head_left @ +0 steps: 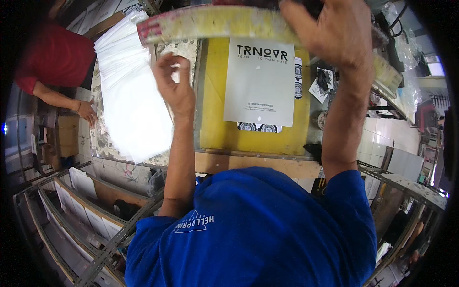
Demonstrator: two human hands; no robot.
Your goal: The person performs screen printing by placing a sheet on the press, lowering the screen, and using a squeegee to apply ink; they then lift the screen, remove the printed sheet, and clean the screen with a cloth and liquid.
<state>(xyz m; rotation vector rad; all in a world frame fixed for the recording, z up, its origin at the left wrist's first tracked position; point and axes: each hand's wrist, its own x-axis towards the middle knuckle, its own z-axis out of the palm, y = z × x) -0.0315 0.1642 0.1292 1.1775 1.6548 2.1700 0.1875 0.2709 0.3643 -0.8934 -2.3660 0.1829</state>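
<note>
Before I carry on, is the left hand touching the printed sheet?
Apart: the head view shows a strip of yellow surface between the left hand and the printed sheet.

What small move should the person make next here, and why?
Probably the left hand should reach over and lift the printed sheet off the yellow board: the sheet bears dark print and lies in plain view, and that hand appears empty, raised near the white stack. The right hand is up at the stained bar.

Right grip (338, 37) at stained frame (220, 25), left grip (178, 90) raised
</note>
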